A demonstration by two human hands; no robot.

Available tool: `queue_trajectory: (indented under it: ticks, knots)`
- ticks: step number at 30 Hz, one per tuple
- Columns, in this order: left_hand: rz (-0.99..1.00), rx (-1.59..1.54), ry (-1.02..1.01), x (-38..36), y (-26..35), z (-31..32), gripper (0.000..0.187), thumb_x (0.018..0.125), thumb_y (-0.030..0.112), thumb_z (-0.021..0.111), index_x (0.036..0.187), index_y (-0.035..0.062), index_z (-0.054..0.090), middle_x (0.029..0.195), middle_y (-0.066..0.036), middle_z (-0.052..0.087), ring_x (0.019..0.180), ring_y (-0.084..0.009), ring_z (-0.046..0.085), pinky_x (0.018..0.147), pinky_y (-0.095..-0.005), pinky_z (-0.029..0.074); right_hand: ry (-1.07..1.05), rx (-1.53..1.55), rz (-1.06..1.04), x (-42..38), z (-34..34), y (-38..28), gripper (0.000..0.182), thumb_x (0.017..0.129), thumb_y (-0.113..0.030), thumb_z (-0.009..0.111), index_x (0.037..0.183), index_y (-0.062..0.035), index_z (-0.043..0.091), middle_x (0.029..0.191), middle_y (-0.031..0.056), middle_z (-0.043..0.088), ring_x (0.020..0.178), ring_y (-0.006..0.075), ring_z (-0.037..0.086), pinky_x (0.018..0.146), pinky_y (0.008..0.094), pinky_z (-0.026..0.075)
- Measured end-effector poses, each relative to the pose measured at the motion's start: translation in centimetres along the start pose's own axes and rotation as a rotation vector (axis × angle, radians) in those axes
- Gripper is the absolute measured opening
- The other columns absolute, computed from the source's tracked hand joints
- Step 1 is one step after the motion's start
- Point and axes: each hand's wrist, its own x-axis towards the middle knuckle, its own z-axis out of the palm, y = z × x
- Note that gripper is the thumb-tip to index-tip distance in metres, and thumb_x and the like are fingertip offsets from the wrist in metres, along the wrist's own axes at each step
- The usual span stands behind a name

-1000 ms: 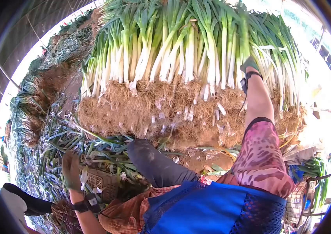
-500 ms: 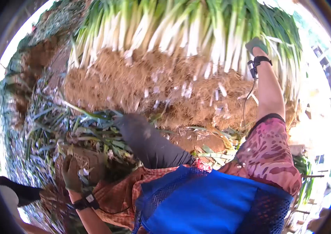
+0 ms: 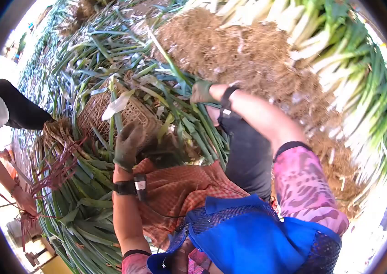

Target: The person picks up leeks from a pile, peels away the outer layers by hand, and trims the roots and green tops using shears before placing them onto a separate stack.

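My left hand (image 3: 128, 144), in a dirty work glove, is at the near side of a woven-patterned plastic crate (image 3: 97, 114). Its fingers are loosely bent, with nothing visible gripped in them. A pale leaf piece (image 3: 118, 106) and a green stalk lie just above it on the crate. Gloved as well, my right hand (image 3: 201, 92) is closed over loose green leaves (image 3: 193, 130) beside my dark trouser leg (image 3: 250, 146). What its fingers hold is hidden. The end of a long leek stalk (image 3: 168, 59) is close to that hand.
A big stack of leeks (image 3: 335, 68) with brown roots (image 3: 248, 55) curves along the right. Leaf scraps (image 3: 88, 55) cover the ground at upper left. At left, another person's hand (image 3: 25, 203) is near reddish strings (image 3: 54, 171) by a leek bundle (image 3: 79, 219).
The view has turned leftward, and the leek stack now appears farther right. My right hand has left the stack and come down to the loose leaves; my left hand remains by the crate.
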Motion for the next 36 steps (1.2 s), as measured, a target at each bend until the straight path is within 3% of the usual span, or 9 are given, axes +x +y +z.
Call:
queue_trajectory:
  ticks: [7,10,14,17,21,22,25,32,36]
  knots:
    - [0.004,0.106,0.002,0.4,1.5,-0.9,0.036,0.094,0.017,0.062,0.126,-0.0009,0.056,0.114,-0.006,0.064,0.105,-0.0133,0.06,0.09,-0.0273,0.047,-0.06,0.013,0.301,13.2,17.1,2.3,0.034,0.082,-0.029,0.064,0.108,-0.0081,0.069,0.108,0.0207,0.068,0.098,0.0383,0.066,0.085,0.0454,0.051]
    - [-0.017,0.061,0.076,-0.3,3.3,-0.6,0.034,0.093,0.01,0.063,0.125,-0.0016,0.056,0.114,-0.005,0.063,0.106,-0.0138,0.058,0.094,-0.0287,0.045,0.288,0.132,0.201,18.4,19.5,2.1,0.043,0.081,-0.024,0.064,0.119,-0.0037,0.06,0.107,0.0262,0.066,0.106,0.0386,0.063,0.092,0.0456,0.048]
    - [-0.105,0.085,0.144,-0.7,3.7,-1.8,0.035,0.092,0.006,0.063,0.125,-0.0017,0.055,0.115,-0.006,0.063,0.107,-0.015,0.057,0.096,-0.0301,0.044,0.0,0.154,0.308,25.3,15.4,-1.4,0.051,0.085,-0.022,0.061,0.132,-0.0073,0.047,0.137,0.0287,0.046,0.128,0.0399,0.047,0.108,0.0465,0.038]
    - [-0.109,0.246,0.156,-0.1,4.5,-2.4,0.036,0.091,0.005,0.063,0.126,-0.0017,0.055,0.115,-0.007,0.063,0.108,-0.0153,0.057,0.097,-0.0304,0.044,0.382,0.32,0.517,30.7,21.9,0.7,0.04,0.086,-0.024,0.06,0.123,-0.0066,0.057,0.13,0.0274,0.054,0.119,0.0417,0.055,0.103,0.0467,0.042]
    - [-0.152,0.267,0.16,0.6,4.5,-3.1,0.039,0.089,0.007,0.065,0.125,-0.0028,0.055,0.117,-0.01,0.062,0.109,-0.0175,0.057,0.096,-0.0316,0.044,-0.036,0.314,0.393,32.2,18.3,0.1,0.045,0.087,-0.039,0.062,0.119,-0.0075,0.059,0.114,0.0235,0.065,0.108,0.036,0.063,0.091,0.0447,0.049]
    - [-0.158,0.307,0.147,0.7,4.4,-3.4,0.039,0.088,0.006,0.064,0.125,-0.0033,0.055,0.117,-0.011,0.062,0.109,-0.0182,0.058,0.096,-0.0316,0.044,0.066,0.399,0.154,31.7,18.3,-0.2,0.046,0.084,-0.046,0.064,0.114,-0.012,0.063,0.106,0.0187,0.068,0.099,0.0341,0.065,0.087,0.0435,0.05]
    - [-0.198,0.268,0.135,1.6,4.4,-4.2,0.04,0.087,0.005,0.064,0.125,-0.0032,0.055,0.116,-0.011,0.062,0.109,-0.0187,0.058,0.097,-0.0321,0.044,0.273,0.442,0.096,28.8,12.2,-2.4,0.039,0.083,-0.046,0.065,0.108,-0.0154,0.067,0.103,0.0147,0.069,0.093,0.0351,0.066,0.085,0.0431,0.051]
    - [-0.298,0.214,0.205,2.6,3.5,-4.1,0.041,0.085,0.005,0.064,0.124,-0.0034,0.055,0.117,-0.011,0.061,0.111,-0.0197,0.057,0.098,-0.034,0.043,0.368,0.522,0.455,38.1,16.1,6.6,0.034,0.079,-0.033,0.07,0.109,-0.0166,0.069,0.114,0.0168,0.066,0.106,0.0321,0.062,0.095,0.0396,0.048]
    - [-0.221,0.343,0.163,1.8,2.4,-5.4,0.042,0.085,0.003,0.062,0.125,-0.0035,0.054,0.117,-0.011,0.061,0.112,-0.0197,0.057,0.099,-0.034,0.043,0.734,0.071,0.319,33.4,10.3,3.6,0.031,0.077,-0.034,0.071,0.1,-0.0138,0.068,0.128,0.0118,0.056,0.127,0.0363,0.045,0.109,0.0456,0.035]
